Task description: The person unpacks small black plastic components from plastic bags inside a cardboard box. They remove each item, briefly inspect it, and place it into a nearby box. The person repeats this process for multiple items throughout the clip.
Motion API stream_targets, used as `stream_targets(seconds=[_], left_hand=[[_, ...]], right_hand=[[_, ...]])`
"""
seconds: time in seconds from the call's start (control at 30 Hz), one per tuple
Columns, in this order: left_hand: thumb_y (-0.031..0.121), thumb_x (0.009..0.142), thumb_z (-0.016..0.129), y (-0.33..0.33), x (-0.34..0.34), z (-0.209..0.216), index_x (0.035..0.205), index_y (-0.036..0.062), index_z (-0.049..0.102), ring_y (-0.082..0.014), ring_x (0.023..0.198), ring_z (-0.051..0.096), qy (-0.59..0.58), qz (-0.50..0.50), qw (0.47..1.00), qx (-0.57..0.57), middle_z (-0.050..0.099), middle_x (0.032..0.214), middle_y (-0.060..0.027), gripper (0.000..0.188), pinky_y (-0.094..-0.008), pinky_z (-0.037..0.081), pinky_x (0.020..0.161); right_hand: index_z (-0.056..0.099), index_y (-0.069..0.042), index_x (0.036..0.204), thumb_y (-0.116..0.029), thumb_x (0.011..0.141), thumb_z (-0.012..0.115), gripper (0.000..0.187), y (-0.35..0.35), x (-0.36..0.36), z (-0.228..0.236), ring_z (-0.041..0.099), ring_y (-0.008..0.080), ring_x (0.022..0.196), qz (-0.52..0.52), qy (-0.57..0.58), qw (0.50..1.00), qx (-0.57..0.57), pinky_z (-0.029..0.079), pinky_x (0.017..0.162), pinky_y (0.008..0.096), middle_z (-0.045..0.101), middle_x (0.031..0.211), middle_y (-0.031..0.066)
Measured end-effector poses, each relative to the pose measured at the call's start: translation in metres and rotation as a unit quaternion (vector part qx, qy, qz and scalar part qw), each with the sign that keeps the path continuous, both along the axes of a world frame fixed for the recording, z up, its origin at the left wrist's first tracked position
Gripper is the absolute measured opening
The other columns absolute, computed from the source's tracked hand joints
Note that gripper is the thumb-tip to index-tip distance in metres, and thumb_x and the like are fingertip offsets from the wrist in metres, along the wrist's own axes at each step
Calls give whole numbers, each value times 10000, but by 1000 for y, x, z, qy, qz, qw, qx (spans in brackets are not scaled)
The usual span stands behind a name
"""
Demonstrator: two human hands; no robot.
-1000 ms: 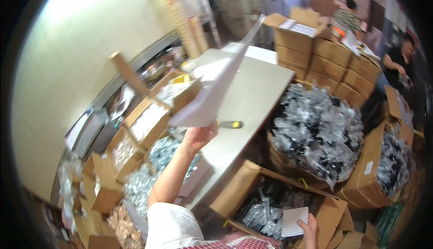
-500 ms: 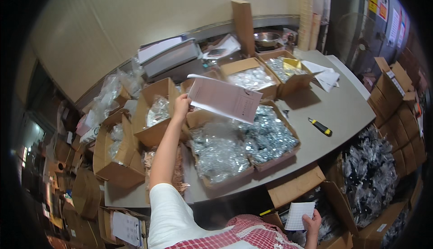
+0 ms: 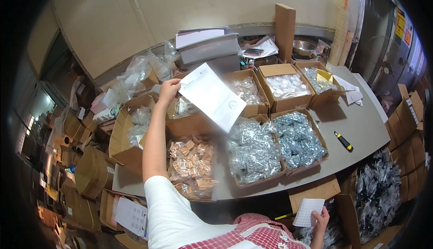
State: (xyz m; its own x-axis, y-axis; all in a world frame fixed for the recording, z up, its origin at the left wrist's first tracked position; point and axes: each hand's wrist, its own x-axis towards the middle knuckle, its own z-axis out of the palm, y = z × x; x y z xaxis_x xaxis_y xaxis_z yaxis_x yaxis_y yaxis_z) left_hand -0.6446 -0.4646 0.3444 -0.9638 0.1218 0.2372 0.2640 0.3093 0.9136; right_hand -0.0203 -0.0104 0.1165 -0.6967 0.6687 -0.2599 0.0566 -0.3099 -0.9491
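1. At ten o'clock from the picture's centre, the left hand (image 3: 169, 91) pinches a white sheet (image 3: 212, 97) by its left edge, thumb and fingers closed on it.
2. The sheet hangs aslant just above the centre, toward twelve, its lower end over the boxes.
3. Between four and five o'clock, the right hand (image 3: 320, 217) grips a small gridded card (image 3: 306, 210) by its right side.
4. With only one edge held, the sheet could sag, crease or slip, brushing the clear bags (image 3: 255, 154) at half past four.
5. A loosened right-hand grip could drop the card into the dark bagged parts below.
6. The bagged wooden pieces (image 3: 191, 163), at seven, are heaped high; a sleeve or forearm knock could tip some out.
7. The yellow-and-black knife (image 3: 343, 141), past three, lies loose on the table (image 3: 361, 118); a careless reach might cut if its blade is out, which I cannot tell.
8. The sheet bears faint print lines and a dark curved mark, too small to read. Any writing on the card is unclear.
9. A yellow sign (image 3: 400, 23) at two o'clock and a clipboard page (image 3: 131, 215) past seven carry markings too small to read; no brand can be made out.
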Motion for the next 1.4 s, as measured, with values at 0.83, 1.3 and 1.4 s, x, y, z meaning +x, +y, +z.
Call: stream_targets(seconds=[0.83, 1.3, 1.4], left_hand=[[300, 953, 569, -161, -161, 9, 1181, 169, 741, -405, 1076, 667, 134, 420, 870, -219, 726, 1132, -174, 314, -488, 520, 907], [219, 886, 634, -238, -272, -73, 1202, 78, 733, -368, 1211, 649, -276, 267, 725, -572, 684, 1303, -139, 360, -498, 554, 929], [188, 926, 623, -229, -267, -78, 1249, 72, 719, -369, 1219, 646, -304, 254, 702, -592, 646, 1383, -111, 356, -545, 557, 901]], right_hand=[[570, 35, 1316, -44, 925, 652, 407, -50, 0, -63, 601, 215, 1095, -154, -57, 982, -95, 504, 943, 353, 630, 1210, 122], [577, 33, 1329, -63, 893, 671, 456, -79, -104, 16, 610, 219, 1078, -191, -110, 975, 24, 518, 892, 357, 622, 1224, 94], [570, 28, 1343, -58, 890, 670, 472, -95, -125, 41, 594, 211, 1100, -172, -102, 980, -9, 500, 913, 355, 625, 1225, 87]])
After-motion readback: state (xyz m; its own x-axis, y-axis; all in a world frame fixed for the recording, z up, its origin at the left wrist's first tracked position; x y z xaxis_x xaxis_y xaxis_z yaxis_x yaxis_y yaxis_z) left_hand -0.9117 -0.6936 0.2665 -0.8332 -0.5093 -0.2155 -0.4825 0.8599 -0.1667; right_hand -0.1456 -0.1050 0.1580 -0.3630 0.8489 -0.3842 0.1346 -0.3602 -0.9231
